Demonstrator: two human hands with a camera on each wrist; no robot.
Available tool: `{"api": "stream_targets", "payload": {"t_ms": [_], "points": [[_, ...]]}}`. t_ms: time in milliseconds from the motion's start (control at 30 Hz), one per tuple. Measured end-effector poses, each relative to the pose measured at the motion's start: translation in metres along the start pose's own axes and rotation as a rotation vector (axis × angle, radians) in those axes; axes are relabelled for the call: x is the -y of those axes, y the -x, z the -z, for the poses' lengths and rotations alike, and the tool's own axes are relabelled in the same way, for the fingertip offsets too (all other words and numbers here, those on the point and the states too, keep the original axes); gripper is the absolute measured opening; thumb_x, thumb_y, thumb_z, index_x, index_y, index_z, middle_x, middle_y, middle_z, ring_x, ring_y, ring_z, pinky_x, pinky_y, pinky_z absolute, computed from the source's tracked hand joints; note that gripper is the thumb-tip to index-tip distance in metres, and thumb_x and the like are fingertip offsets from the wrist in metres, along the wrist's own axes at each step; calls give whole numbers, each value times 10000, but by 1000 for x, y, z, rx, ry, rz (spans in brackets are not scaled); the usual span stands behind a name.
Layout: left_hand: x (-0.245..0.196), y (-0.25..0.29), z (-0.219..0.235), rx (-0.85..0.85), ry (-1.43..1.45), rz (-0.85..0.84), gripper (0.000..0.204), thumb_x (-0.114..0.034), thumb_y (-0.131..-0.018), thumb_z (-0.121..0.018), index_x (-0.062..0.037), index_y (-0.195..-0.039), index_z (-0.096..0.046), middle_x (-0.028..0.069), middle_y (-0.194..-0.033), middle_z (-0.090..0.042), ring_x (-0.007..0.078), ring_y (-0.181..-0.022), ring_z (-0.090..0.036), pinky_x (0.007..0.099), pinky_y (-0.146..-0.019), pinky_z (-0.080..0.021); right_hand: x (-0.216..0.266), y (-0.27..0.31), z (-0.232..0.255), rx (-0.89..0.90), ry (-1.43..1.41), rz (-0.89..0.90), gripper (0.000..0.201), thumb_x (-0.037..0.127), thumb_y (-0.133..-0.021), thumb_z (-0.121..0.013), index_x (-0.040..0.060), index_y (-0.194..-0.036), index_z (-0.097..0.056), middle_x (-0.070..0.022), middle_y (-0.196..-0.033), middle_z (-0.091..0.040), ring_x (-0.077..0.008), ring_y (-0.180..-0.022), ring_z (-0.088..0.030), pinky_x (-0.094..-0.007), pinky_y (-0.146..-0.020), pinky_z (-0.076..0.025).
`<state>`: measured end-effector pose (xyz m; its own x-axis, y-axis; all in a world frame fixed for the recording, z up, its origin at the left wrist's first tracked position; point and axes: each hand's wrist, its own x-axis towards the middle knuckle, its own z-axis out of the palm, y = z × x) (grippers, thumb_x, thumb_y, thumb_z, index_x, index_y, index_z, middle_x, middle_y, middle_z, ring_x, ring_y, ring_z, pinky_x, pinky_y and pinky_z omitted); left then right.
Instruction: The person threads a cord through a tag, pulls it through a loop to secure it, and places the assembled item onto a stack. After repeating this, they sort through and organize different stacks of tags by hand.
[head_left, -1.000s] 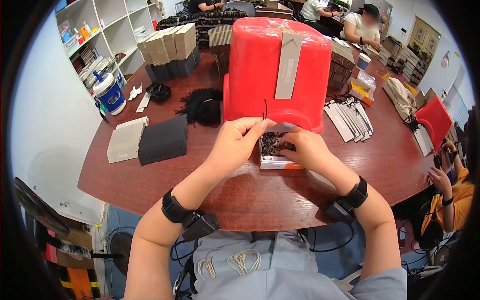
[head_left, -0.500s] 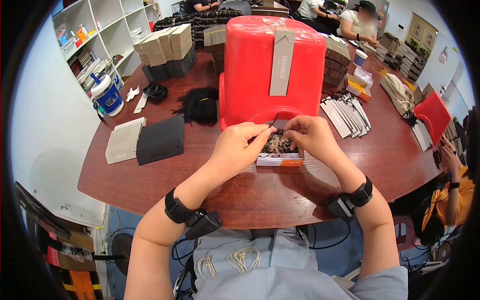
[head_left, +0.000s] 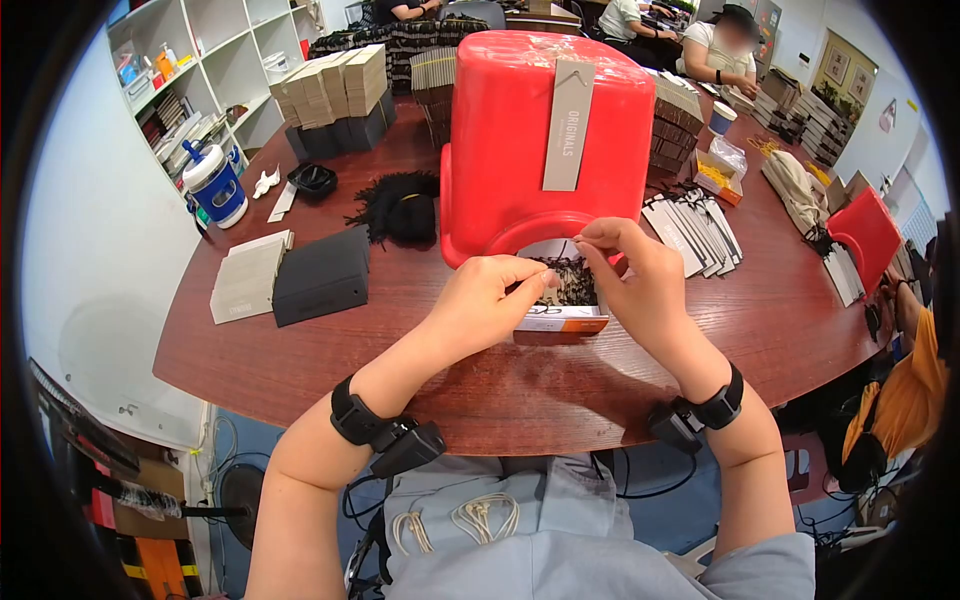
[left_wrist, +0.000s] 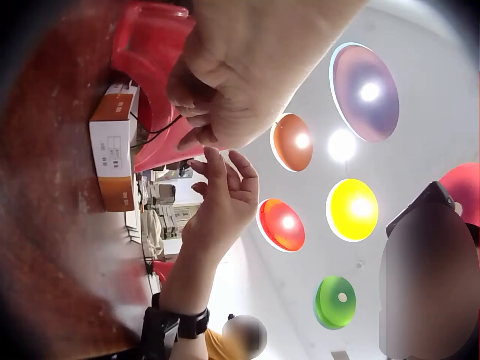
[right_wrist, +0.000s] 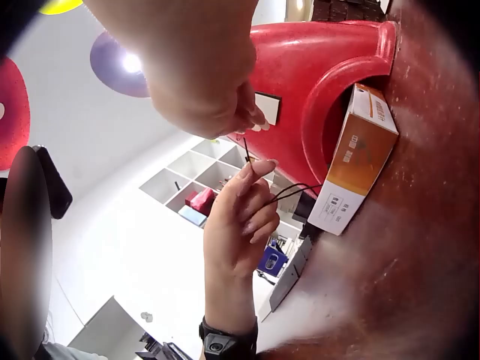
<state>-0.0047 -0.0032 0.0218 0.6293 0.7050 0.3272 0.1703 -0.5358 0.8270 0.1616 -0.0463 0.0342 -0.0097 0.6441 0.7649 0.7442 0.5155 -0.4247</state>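
Observation:
Above a small white and orange box point(head_left: 562, 322) filled with dark cords point(head_left: 575, 285), my two hands face each other. My left hand point(head_left: 480, 297) pinches a thin black cord between thumb and forefinger; in the right wrist view the cord point(right_wrist: 298, 187) loops down from that hand point(right_wrist: 238, 225) toward the box point(right_wrist: 352, 161). My right hand point(head_left: 643, 280) pinches the cord's upper end, a short dark piece standing between the fingertips. Behind the box stands a red plastic tub point(head_left: 500, 140) with a grey tag point(head_left: 568, 125) on its face.
Grey cards point(head_left: 250, 278) and dark cards point(head_left: 322, 277) lie left, near a black tassel bundle point(head_left: 405, 210). Corded tags point(head_left: 690, 232) are fanned to the right. Card stacks point(head_left: 335, 90), a blue and white jug point(head_left: 214, 186) and a paper cup point(head_left: 721, 119) stand farther back. Other people sit beyond.
My right hand has left the box's contents, met the cord at my left hand, then moved up and right. My left hand has shifted slightly lower, closer to the box.

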Motion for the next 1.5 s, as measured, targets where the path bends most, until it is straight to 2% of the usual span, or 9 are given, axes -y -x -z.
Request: {"api": "stream_targets", "payload": {"t_ms": [233, 300, 333, 633, 700, 1133, 1233, 1433, 1500], "points": [[-1, 1, 1, -5, 17, 6, 192, -123, -830, -477, 29, -866, -589, 30, -638, -544, 51, -589, -442, 213, -543, -383, 0, 0, -2, -37, 180, 139, 90, 75, -707, -593, 88, -768, -529, -18, -641, -582, -158, -553, -573, -253, -450, -425], [-3, 1, 2, -12, 34, 39, 202, -151, -789, -505, 7, -868, -602, 155, -779, -603, 178, -656, -578, 262, -596, -434, 1, 0, -1, -28, 194, 148, 91, 73, -706, -593, 89, -769, -529, -16, -632, -579, -158, -551, -573, -254, -448, -424], [-2, 0, 1, -12, 35, 39, 202, -151, -789, -505, 7, -868, -602, 155, -779, -603, 178, -656, -578, 262, -596, -434, 1, 0, -2, -26, 195, 150, 92, 75, -705, -594, 90, -768, -528, -16, -626, -576, -157, -549, -572, -254, -445, -422], [1, 1, -1, -69, 80, -19, 184, -127, -806, -505, 16, -884, -591, 144, -745, -596, 134, -626, -543, 256, -564, -414, 6, 4, -4, 3, 166, 182, 121, 77, -692, -606, 87, -775, -519, -19, -618, -572, -156, -539, -569, -258, -438, -420], [0, 1, -1, -109, 89, -33, 207, -120, -838, -478, 29, -936, -583, 58, -762, -604, 57, -704, -505, 200, -622, -412, 7, 5, -4, 8, 167, 181, 128, 76, -689, -609, 85, -779, -518, -19, -621, -573, -155, -541, -569, -260, -440, -421], [2, 1, -9, -169, 316, 30, 217, -142, -834, -493, 33, -934, -573, 31, -697, -576, 33, -640, -437, 217, -553, -380, 13, 3, -1, 24, 221, 221, 157, 72, -685, -608, 74, -802, -503, -18, -626, -559, -159, -560, -558, -270, -457, -415], [2, 2, -9, -179, 243, 33, 220, -112, -844, -479, 49, -966, -566, 1, -796, -585, 38, -736, -481, 180, -651, -401, 16, 3, -1, 26, 203, 196, 168, 62, -683, -605, 70, -811, -497, -18, -635, -561, -162, -572, -564, -270, -461, -418], [1, 0, -13, -211, 452, 39, 210, -105, -834, -498, 30, -977, -571, -7, -708, -560, 4, -604, -449, 151, -505, -360, 19, 3, -7, 31, 81, 123, 177, 45, -680, -603, 62, -816, -491, -27, -655, -573, -169, -587, -577, -261, -466, -424], [-6, 2, -8, -199, 566, 157, 204, -106, -831, -504, 16, -978, -575, -42, -617, -511, -15, -482, -365, 143, -406, -267, 20, 2, -6, 25, 56, 115, 181, 48, -679, -607, 62, -818, -492, -30, -661, -577, -166, -589, -580, -258, -466, -425]]}}
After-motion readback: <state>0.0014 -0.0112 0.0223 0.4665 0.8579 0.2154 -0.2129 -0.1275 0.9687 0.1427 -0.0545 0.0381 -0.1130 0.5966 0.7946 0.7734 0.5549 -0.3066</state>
